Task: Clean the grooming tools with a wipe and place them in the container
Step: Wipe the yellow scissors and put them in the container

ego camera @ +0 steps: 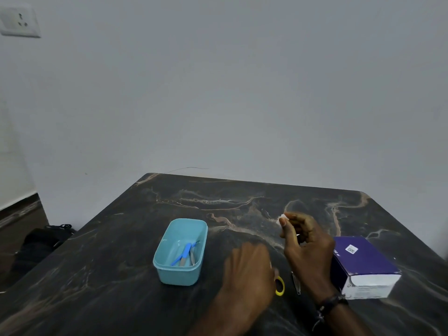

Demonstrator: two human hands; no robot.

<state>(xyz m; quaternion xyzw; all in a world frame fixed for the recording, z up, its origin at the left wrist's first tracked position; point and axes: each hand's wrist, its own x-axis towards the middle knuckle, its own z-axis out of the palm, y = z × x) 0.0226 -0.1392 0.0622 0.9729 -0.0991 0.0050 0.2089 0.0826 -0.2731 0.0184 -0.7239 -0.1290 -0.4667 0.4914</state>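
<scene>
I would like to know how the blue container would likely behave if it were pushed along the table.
The blue container would probably slide rather than tip: it looks low and wide. It seems light, thin plastic holding only a few small tools, which may rattle.

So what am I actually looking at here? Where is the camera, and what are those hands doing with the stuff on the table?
There is no machine here: a person wears a wide-angle camera on the head, so you look down at their own two hands over a dark marbled table.

The right hand is raised and pinches a small white wipe at its fingertips. The left hand is lowered over a tool with a yellow loop handle, probably scissors; whether it grips it, I cannot tell. Beside that lies a small metal tool.

The light blue container already holds a few tools, one with a blue handle. At the right sits a purple and white box.
</scene>
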